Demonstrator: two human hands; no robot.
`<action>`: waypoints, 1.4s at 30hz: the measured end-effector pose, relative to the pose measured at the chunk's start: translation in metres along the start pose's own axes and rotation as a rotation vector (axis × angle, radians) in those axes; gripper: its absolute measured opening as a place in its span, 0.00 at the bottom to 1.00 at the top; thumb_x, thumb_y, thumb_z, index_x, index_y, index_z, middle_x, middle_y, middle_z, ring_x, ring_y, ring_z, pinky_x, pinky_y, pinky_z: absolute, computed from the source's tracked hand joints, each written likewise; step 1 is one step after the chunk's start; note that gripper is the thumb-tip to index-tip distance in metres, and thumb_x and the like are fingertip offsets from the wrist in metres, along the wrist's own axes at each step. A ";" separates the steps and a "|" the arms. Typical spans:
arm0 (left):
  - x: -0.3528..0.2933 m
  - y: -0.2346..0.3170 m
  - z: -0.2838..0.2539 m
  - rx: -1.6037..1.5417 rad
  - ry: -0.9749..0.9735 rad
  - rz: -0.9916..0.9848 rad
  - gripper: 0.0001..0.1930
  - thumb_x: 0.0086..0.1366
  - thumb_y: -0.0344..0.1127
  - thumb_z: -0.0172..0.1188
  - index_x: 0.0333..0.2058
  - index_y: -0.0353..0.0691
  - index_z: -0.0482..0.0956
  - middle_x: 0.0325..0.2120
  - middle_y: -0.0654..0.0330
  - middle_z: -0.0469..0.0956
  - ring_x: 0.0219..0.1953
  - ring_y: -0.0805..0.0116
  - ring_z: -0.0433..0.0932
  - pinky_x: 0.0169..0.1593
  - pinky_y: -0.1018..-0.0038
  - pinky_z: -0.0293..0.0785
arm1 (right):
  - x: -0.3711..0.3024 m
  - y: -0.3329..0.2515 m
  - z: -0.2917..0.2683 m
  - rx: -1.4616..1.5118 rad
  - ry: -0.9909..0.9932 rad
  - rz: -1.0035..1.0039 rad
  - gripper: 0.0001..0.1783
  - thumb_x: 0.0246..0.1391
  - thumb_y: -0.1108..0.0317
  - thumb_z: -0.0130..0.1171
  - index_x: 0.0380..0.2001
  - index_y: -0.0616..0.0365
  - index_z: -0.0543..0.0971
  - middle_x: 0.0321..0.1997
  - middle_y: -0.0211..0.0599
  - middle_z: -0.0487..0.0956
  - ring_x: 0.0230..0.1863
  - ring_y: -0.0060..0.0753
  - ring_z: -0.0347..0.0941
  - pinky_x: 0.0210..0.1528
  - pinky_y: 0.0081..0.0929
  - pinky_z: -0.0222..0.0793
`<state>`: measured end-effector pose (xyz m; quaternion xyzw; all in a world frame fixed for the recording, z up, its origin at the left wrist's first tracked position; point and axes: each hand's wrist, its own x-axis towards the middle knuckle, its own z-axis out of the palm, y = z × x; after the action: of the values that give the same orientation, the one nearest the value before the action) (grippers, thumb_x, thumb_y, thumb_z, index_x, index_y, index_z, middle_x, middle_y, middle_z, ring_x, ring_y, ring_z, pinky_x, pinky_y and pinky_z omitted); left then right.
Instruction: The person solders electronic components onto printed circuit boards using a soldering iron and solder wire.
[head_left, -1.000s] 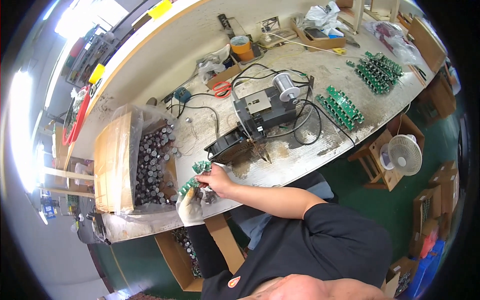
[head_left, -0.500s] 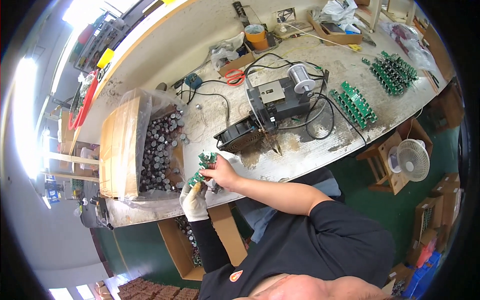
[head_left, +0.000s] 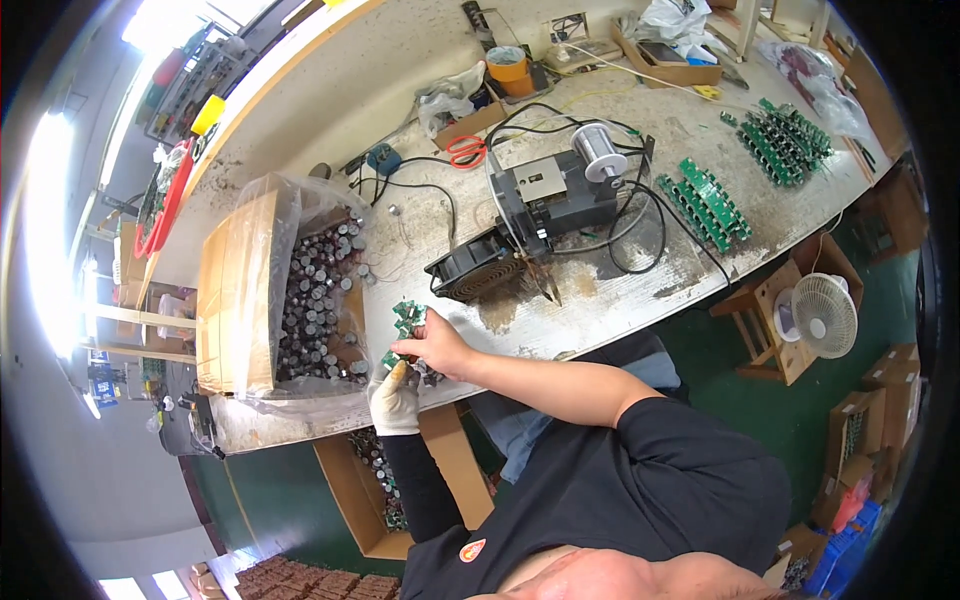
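In front of the parts carton, a green circuit board strip point(head_left: 407, 317) with small parts on it is held up in both hands. My left hand point(head_left: 395, 403), in a whitish glove with stained fingertips, is closed around its lower end. My bare right hand point(head_left: 441, 345) pinches the strip from the right side, thumb toward the glove. The fingers hide much of the strip's lower half. Close by on the left, a plastic-lined carton point(head_left: 240, 290) holds many round metal components point(head_left: 318, 300).
Right of my hands stands a black soldering fixture with a fan point(head_left: 478, 268), a solder wire spool point(head_left: 599, 152) and looping cables. More circuit board strips point(head_left: 706, 205) lie farther right, beside a denser pile point(head_left: 780, 145). Below the table edge is an open carton point(head_left: 350, 495).
Both hands and the strip have shifted very slightly left, and less of the strip's lower end shows above the glove. The hold stays the same.
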<state>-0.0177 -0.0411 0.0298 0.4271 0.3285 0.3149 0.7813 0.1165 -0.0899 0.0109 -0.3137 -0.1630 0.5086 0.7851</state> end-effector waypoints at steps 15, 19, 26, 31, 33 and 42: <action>0.006 -0.018 0.016 -0.081 0.027 0.006 0.20 0.56 0.27 0.63 0.49 0.35 0.72 0.39 0.60 0.78 0.40 0.71 0.76 0.43 0.74 0.73 | -0.004 -0.017 -0.009 0.061 0.063 0.202 0.13 0.53 0.76 0.58 0.43 0.62 0.71 0.39 0.35 0.78 0.38 0.28 0.76 0.41 0.25 0.72; -0.003 -0.027 0.033 0.400 0.029 0.276 0.27 0.62 0.37 0.57 0.57 0.33 0.63 0.49 0.57 0.72 0.48 0.67 0.73 0.55 0.73 0.66 | -0.022 -0.014 0.006 -0.576 -0.114 -0.065 0.36 0.51 0.59 0.65 0.55 0.69 0.62 0.49 0.48 0.73 0.49 0.38 0.72 0.53 0.32 0.66; 0.037 -0.133 0.013 -0.940 -0.667 0.387 0.33 0.67 0.56 0.40 0.61 0.36 0.58 0.59 0.57 0.60 0.61 0.65 0.58 0.67 0.70 0.45 | -0.052 -0.035 0.020 -1.436 -0.453 -0.585 0.40 0.46 0.54 0.64 0.56 0.70 0.63 0.55 0.59 0.67 0.56 0.57 0.62 0.61 0.43 0.53; -0.058 -0.009 0.033 -0.556 0.369 0.242 0.10 0.62 0.26 0.55 0.43 0.34 0.75 0.30 0.60 0.77 0.33 0.71 0.76 0.36 0.73 0.75 | -0.085 -0.039 0.013 -1.182 -0.403 -0.543 0.34 0.45 0.67 0.66 0.54 0.67 0.66 0.54 0.50 0.69 0.56 0.49 0.64 0.61 0.38 0.56; -0.085 0.011 0.017 -0.526 0.466 0.360 0.07 0.62 0.25 0.54 0.39 0.39 0.76 0.25 0.61 0.77 0.24 0.72 0.75 0.28 0.75 0.73 | -0.102 -0.045 0.004 -1.127 -0.466 -0.443 0.30 0.44 0.70 0.66 0.51 0.65 0.69 0.53 0.48 0.70 0.56 0.44 0.65 0.60 0.34 0.57; -0.096 0.000 -0.147 0.121 1.165 0.484 0.17 0.59 0.21 0.55 0.48 0.36 0.68 0.32 0.59 0.77 0.28 0.73 0.76 0.30 0.78 0.73 | -0.174 -0.081 -0.078 -0.752 -0.536 0.450 0.18 0.50 0.77 0.62 0.46 0.63 0.73 0.40 0.33 0.78 0.41 0.22 0.73 0.47 0.21 0.69</action>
<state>-0.1887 -0.0480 -0.0084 0.2912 0.6111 0.6445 0.3554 0.1429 -0.2948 0.0163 -0.4604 -0.4586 0.6336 0.4199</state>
